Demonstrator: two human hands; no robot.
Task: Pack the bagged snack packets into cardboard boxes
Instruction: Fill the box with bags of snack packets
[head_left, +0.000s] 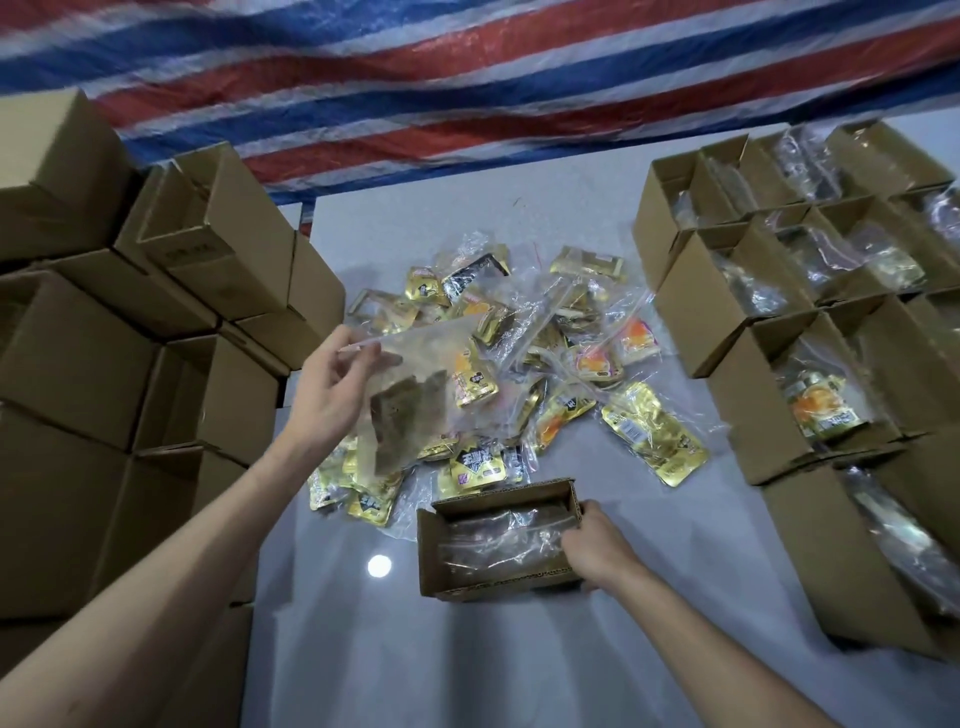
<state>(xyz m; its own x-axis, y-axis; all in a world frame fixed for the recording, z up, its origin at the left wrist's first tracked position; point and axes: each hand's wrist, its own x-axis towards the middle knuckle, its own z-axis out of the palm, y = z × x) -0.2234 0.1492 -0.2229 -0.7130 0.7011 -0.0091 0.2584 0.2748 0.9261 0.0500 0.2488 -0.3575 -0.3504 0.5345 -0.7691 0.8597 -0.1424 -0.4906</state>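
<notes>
Left hand (332, 384) pinches a bagged snack packet (415, 387) by its top edge, lifted above the heap (550, 353). Right hand (597, 545) grips the right end of the near open box (434, 564) — one bag already inside. Best to keep the box steadied and lay this one flat — corners tucked.

Grey table (675, 649) carries snack-bag pile (524, 364), open box (432, 564), filled boxes (737, 374).

Head-worn view, angled down, table (519, 675) close
</notes>
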